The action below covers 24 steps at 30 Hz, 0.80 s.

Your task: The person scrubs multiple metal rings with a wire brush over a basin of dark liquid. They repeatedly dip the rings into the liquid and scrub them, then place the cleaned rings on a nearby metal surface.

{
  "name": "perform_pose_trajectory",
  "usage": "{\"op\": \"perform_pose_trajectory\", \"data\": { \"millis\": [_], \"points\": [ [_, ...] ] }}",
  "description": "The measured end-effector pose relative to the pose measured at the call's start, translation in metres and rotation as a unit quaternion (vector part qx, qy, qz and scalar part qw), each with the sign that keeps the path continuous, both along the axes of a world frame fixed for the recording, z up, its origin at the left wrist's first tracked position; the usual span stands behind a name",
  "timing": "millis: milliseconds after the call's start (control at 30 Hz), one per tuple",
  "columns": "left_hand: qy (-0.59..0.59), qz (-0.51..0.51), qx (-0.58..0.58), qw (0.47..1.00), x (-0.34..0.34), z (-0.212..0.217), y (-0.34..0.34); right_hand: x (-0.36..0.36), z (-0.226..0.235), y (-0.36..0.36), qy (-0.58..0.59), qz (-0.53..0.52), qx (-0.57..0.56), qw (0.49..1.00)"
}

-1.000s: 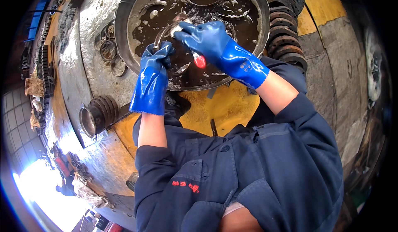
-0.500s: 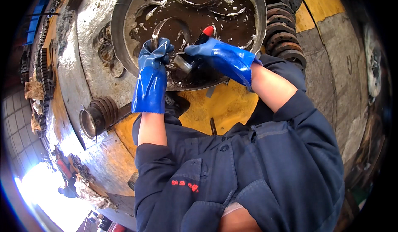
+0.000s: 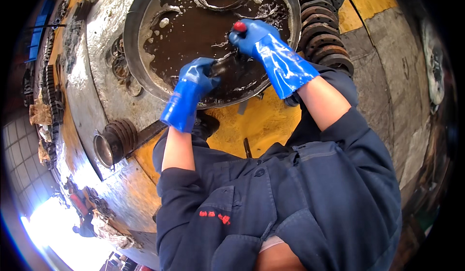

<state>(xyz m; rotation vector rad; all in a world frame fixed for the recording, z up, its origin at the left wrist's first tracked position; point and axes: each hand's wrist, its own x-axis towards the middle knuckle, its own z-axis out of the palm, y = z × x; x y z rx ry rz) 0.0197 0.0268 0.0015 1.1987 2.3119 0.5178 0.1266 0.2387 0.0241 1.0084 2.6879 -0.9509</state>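
A wide round metal pan point(image 3: 133, 53) holds dark, foamy liquid point(image 3: 193, 33). My left hand point(image 3: 196, 77), in a blue rubber glove, is curled at the pan's near side around a metal ring point(image 3: 224, 57); most of the ring is hidden by the liquid and the glove. Farther right and higher, my gloved right hand point(image 3: 256, 36) is closed around a tool handle with a red end point(image 3: 240, 26). The tool's working end is out of sight below the hand. Another metal ring point(image 3: 244, 0) lies in the liquid at the far side.
Rusty flanged discs point(image 3: 322, 33) stand in a row right of the pan. Left of it lie several thin rings point(image 3: 123, 67) and a ribbed metal cylinder point(image 3: 114, 142). Yellow flooring point(image 3: 252, 125) shows between my legs.
The ring was upright above the liquid in my left hand and is now lowered. My right hand has moved up and away from the left, taking the red-ended tool with it.
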Motion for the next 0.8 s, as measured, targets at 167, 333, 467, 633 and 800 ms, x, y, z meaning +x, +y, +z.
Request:
{"op": "perform_pose_trajectory", "data": {
  "millis": [167,333,467,633,800],
  "points": [
    [-0.107,0.179,0.091,0.974,-0.027,-0.033,-0.001,-0.006,-0.005,-0.019,-0.051,0.066,-0.121,0.989],
    [-0.053,0.312,0.130,0.940,-0.024,-0.031,-0.022,-0.009,-0.018,-0.028,-0.040,0.057,-0.265,0.962],
    [-0.432,0.337,0.268,0.792,0.005,0.008,-0.008,-0.004,-0.031,-0.030,0.019,0.073,-0.303,0.950],
    [-0.524,0.336,0.238,0.745,0.004,-0.021,-0.010,-0.002,-0.011,-0.035,-0.074,0.140,-0.106,0.982],
    [-0.459,0.399,0.185,0.772,-0.009,-0.033,-0.001,0.011,-0.002,-0.011,0.192,0.086,-0.007,0.978]
  ]
}}
